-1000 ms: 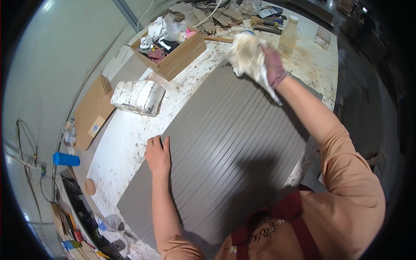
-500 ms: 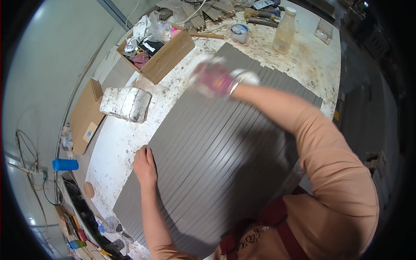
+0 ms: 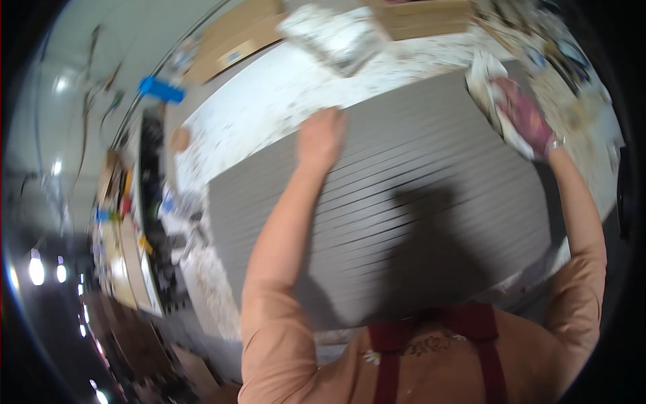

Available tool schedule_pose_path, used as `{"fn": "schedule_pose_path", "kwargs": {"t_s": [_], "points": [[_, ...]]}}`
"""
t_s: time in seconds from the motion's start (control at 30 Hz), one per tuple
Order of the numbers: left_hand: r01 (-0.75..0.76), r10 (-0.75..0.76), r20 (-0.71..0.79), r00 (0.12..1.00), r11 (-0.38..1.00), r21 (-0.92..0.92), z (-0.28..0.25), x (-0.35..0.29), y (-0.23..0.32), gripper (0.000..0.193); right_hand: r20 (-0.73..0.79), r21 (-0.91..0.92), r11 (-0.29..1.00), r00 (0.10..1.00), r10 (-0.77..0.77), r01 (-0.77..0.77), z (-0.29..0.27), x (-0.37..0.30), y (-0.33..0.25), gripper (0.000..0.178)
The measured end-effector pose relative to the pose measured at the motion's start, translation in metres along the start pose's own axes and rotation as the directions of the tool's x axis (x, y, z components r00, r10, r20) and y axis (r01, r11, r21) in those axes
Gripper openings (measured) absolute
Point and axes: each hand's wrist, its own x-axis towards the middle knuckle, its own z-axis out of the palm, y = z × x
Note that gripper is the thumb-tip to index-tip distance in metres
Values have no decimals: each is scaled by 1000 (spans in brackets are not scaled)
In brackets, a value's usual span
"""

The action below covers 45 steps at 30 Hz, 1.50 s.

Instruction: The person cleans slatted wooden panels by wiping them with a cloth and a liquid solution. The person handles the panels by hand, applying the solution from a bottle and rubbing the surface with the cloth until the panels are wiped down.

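Many long grey strips [image 3: 417, 155] lie side by side in a broad block on the work table. My bare left hand [image 3: 321, 138] rests at the far edge of the strips; its fingers are blurred and the tips hidden. My right hand [image 3: 525, 118], in a pinkish-purple glove, is at the right end of the block, closed on a bunched white cloth [image 3: 481, 77]. The cloth is against the strips, and part of it hangs below the hand. A dark shadow falls over the near middle of the block.
Beyond the strips lies a white, paint-stained wrapped block [image 3: 333, 37], beside cardboard boxes [image 3: 427, 19]. A blue cup [image 3: 161, 89] and a round tan disc [image 3: 180, 139] are at the left. Blurred tools [image 3: 565, 64] lie at the far right of the stained white table [image 3: 262, 118].
The view has turned, so the strips now run nearly crosswise. My right hand has moved with the cloth to the right end of the block. My left hand remains at the far edge.
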Motion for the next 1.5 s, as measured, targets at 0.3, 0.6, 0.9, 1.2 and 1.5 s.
{"fn": "schedule_pose_path", "kwargs": {"t_s": [0.3, 0.6, 0.9, 1.2, 1.5], "points": [[517, -523, -21, 852, 833, 196, -92, -111, -207, 52, -82, -201, 972, 991, 106, -120, 38, 12, -58, 50], [363, -360, -45, 932, 922, 139, -74, -134, -262, 52, -343, 452, 641, 785, -517, 620, 190, 111, -452, 67], [532, -531, -40, 846, 837, 132, -90, -121, -220, 60, -362, -124, 971, 902, -236, 204, 104, 47, -206, 42], [11, -12, -27, 1000, 1000, -28, -49, -66, -118, 29, -99, 84, 959, 955, 279, -271, 98, -6, -132, 58], [76, -85, 97, 992, 993, 89, -10, -25, -21, 45, -195, 245, 935, 958, -209, 254, 84, -55, -243, 65]]}}
